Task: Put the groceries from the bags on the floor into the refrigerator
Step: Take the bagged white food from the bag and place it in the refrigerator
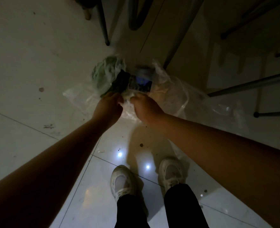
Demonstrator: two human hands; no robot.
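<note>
Clear plastic bags (182,97) lie crumpled on the tiled floor in front of my feet. A green leafy vegetable in thin plastic (106,71) sits at the bags' left end. Beside it lies a dark packet (122,82) and a blue-printed package (142,83). My left hand (108,106) is closed on the plastic at the dark packet's near edge. My right hand (145,107) grips bunched white plastic (127,97) just right of it. The dim light hides what else the bags hold.
Metal chair and table legs (103,22) stand beyond the bags, with more legs (251,83) at the right. My two white shoes (122,181) stand on the glossy tile below. Open floor (29,63) stretches to the left.
</note>
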